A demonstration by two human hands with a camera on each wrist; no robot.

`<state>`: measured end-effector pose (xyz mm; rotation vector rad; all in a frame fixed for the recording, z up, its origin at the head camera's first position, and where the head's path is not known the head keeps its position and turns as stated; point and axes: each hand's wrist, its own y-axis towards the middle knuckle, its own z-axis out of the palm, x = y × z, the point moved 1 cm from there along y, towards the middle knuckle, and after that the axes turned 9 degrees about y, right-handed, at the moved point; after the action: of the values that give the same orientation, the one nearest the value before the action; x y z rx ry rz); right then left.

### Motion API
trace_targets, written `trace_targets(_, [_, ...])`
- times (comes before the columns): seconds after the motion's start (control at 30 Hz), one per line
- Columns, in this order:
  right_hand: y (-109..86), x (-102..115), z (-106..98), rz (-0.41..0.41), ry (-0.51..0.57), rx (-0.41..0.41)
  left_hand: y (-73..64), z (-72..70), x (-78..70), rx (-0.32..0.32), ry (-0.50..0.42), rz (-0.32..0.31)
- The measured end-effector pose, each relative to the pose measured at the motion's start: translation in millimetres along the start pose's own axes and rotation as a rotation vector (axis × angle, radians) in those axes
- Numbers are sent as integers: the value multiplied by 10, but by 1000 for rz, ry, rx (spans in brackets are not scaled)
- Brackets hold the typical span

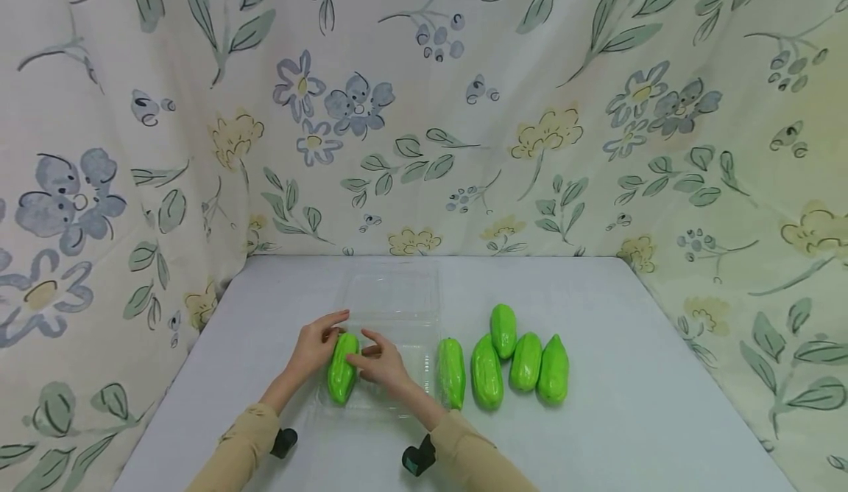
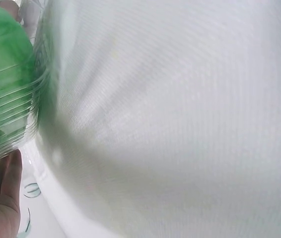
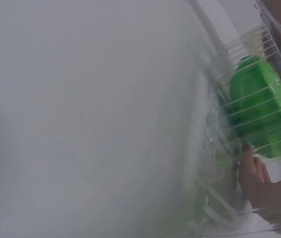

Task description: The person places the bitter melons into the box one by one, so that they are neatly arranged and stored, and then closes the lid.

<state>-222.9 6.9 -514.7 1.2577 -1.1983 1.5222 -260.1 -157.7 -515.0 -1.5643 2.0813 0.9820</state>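
Observation:
A glossy green, ridged, cucumber-shaped vegetable (image 1: 342,374) lies lengthwise in the left part of a clear plastic clamshell box (image 1: 416,402). My left hand (image 1: 316,346) is at the vegetable's far end, its fingers extended over the box's left side. From the right, my right hand (image 1: 384,365) reaches in, thumb touching the vegetable and index finger raised off it. Through the ribbed clear wall, the left wrist view shows the vegetable (image 2: 4,74) with straight fingers (image 2: 12,176) below. In the right wrist view, fingertips come close to the vegetable's end (image 3: 274,144).
The box's clear lid (image 1: 391,293) lies folded back behind it. Right of the box are several more green vegetables, one (image 1: 452,373) right at its side and others (image 1: 526,363) grouped farther right. A floral curtain (image 1: 424,109) surrounds the white table (image 1: 629,403).

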Motion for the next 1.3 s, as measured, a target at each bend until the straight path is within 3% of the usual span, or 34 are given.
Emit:
trace_targets(0.3, [-33,57,-96,24,-3,31,-10,-13,17,24,17,-8])
trace_targets(0.73, [-92,226,-275,-2,-115,170,-23,-10,48,21,2,0])
trace_targets(1.03, [-135,340,-513,-47,-161,227,-30,3,54,4,-3,22])
trace_targets(1.3, [-219,454,-784,-111,-127,276,-12,-9,25,5,0,30])
